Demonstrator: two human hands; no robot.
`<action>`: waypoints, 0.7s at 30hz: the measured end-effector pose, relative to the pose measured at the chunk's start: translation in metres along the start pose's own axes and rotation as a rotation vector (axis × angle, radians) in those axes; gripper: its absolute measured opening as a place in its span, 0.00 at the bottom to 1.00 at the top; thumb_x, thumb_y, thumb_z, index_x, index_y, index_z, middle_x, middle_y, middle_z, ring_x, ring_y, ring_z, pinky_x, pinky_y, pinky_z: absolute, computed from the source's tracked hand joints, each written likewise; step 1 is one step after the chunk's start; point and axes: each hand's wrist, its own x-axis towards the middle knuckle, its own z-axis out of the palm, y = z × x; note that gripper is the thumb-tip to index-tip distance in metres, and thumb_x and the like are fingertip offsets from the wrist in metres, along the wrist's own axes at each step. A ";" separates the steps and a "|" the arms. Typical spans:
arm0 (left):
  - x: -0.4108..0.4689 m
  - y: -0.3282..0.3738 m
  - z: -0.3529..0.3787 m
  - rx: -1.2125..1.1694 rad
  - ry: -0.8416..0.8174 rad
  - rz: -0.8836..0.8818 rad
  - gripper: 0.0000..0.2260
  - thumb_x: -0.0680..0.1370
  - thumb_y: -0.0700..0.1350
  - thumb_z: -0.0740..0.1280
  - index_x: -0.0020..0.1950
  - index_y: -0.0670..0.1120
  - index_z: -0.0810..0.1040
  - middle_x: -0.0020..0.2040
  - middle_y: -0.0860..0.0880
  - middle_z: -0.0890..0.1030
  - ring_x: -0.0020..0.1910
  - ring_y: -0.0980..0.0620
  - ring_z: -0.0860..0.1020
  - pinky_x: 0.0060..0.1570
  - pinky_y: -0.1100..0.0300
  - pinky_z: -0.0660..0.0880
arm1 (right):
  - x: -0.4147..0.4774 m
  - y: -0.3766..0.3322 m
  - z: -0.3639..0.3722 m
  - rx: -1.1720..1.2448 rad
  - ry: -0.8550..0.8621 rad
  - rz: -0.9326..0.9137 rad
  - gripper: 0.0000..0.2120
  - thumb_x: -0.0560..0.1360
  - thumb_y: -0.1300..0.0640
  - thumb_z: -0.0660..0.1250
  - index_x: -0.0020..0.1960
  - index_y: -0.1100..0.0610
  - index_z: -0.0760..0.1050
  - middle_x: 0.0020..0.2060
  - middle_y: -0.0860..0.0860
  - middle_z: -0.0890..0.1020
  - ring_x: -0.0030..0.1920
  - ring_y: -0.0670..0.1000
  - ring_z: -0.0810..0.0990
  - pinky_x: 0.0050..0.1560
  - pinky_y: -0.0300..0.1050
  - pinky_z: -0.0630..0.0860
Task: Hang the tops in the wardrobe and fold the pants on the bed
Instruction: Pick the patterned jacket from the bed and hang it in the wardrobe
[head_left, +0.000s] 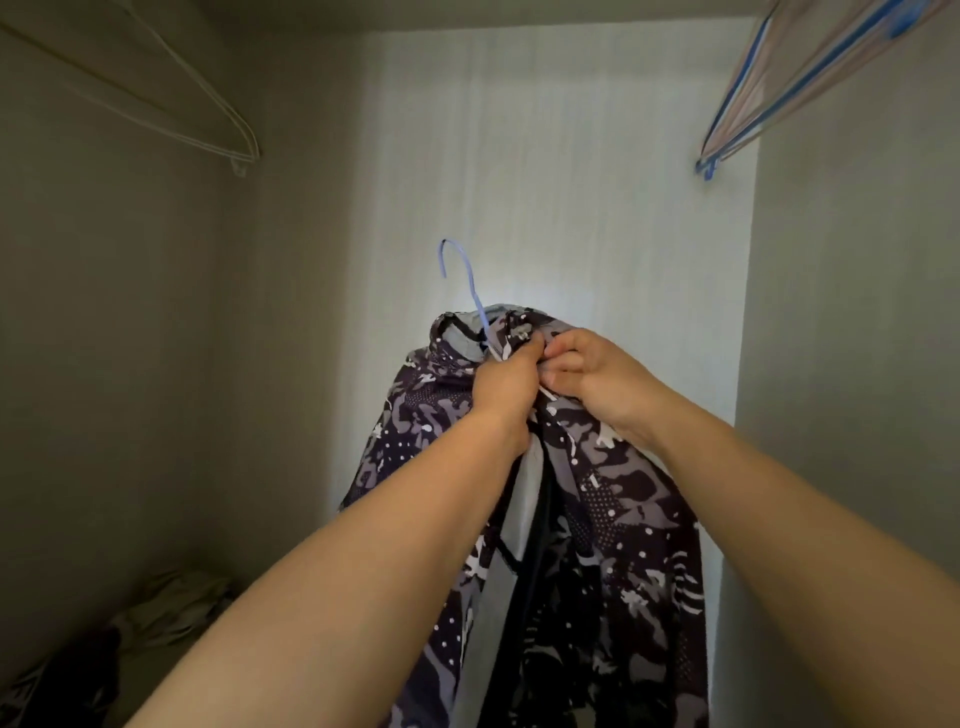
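Note:
A dark purple camouflage-patterned top drapes over a blue hanger whose hook sticks up free, inside the wardrobe. My left hand grips the top's collar and the hanger's neck. My right hand pinches the fabric at the collar right beside it; the two hands touch. The hanger's shoulders are hidden under the cloth.
Empty white hangers hang at the upper left. A pink striped garment on blue hangers hangs at the upper right. Crumpled clothes lie on the wardrobe floor at the lower left. The pale back wall stands behind the top.

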 end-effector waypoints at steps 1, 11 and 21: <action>0.004 0.003 0.005 0.094 0.059 0.022 0.21 0.76 0.55 0.67 0.57 0.38 0.77 0.52 0.42 0.81 0.52 0.45 0.80 0.57 0.50 0.76 | 0.001 -0.001 -0.001 -0.007 0.022 -0.012 0.09 0.75 0.64 0.66 0.49 0.53 0.70 0.40 0.48 0.81 0.48 0.48 0.78 0.57 0.43 0.73; 0.020 0.040 0.012 0.376 0.072 0.399 0.22 0.79 0.58 0.59 0.43 0.39 0.76 0.40 0.44 0.78 0.42 0.48 0.76 0.44 0.57 0.72 | -0.018 -0.016 -0.032 -0.551 0.149 -0.019 0.21 0.80 0.51 0.57 0.31 0.57 0.63 0.30 0.51 0.70 0.31 0.49 0.68 0.35 0.43 0.64; 0.024 0.059 0.040 0.742 -0.228 0.651 0.32 0.80 0.49 0.62 0.78 0.55 0.47 0.73 0.44 0.64 0.70 0.43 0.66 0.68 0.50 0.65 | 0.032 -0.066 -0.081 -0.153 0.522 0.187 0.14 0.76 0.56 0.65 0.53 0.67 0.76 0.51 0.61 0.80 0.51 0.59 0.79 0.56 0.52 0.76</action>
